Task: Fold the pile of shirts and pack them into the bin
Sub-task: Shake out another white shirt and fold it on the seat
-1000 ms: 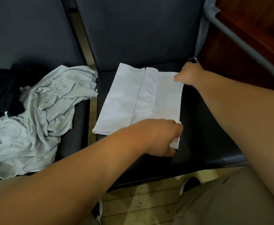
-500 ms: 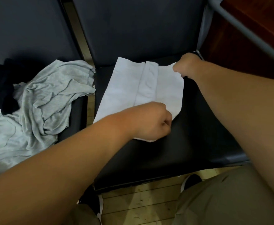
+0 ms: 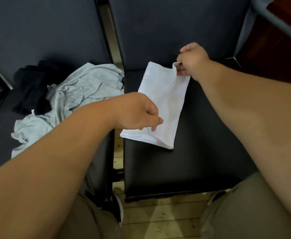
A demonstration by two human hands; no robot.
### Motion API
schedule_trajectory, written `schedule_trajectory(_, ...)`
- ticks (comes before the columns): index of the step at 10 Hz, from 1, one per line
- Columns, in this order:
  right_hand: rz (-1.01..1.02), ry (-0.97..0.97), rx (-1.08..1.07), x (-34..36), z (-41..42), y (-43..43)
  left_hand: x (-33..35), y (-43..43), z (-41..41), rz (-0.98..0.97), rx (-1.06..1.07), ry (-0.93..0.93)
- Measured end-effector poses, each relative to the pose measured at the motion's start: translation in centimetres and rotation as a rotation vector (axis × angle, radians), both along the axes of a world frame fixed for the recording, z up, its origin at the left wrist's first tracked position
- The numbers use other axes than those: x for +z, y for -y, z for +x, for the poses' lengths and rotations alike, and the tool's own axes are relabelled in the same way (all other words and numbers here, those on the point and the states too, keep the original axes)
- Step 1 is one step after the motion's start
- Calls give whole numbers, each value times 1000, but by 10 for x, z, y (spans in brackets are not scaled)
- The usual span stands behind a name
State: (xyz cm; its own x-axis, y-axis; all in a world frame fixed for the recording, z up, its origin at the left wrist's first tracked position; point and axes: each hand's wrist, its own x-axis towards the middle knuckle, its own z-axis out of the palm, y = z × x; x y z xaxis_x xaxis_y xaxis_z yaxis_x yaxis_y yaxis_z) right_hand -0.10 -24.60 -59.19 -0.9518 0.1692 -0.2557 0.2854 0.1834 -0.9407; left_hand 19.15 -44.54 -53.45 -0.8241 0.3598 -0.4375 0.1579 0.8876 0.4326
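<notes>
A white shirt (image 3: 165, 104) lies folded into a narrow strip on the right black chair seat (image 3: 184, 161). My right hand (image 3: 192, 60) pinches its far right corner, lifting it slightly off the seat. My left hand (image 3: 141, 114) is over the strip's near left part, fingers curled onto the cloth. A crumpled pile of grey shirts (image 3: 72, 100) with a black garment (image 3: 32, 90) lies on the left seat. No bin is in view.
Two dark chair backs (image 3: 175, 23) rise behind the seats, with a gap between the chairs showing wooden floor (image 3: 158, 218). A grey metal rail (image 3: 279, 25) and dark wood panel stand at the right. My knees in khaki trousers are at the bottom.
The white shirt's right side has been folded over to the left, making the cloth narrower. My left hand moved left with the near edge; my right hand carried the far corner over.
</notes>
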Motion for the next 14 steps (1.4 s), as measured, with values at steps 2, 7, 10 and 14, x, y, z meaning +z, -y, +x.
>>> schedule_trajectory(2, -66, 53, 3, -8, -8, 43, -8, 38, -7, -74, 91, 71)
schedule_trajectory(7, -106, 93, 1, -20, -18, 78, -48, 63, -29, -203, 201, 388)
schedule_trajectory(10, 437, -23, 111, -4, 20, 51, -58, 57, -22, -54, 420, 359)
schedule_trajectory(14, 765, 717, 664, 11, 189, 39, -60, 25, 11, 188, 633, 447)
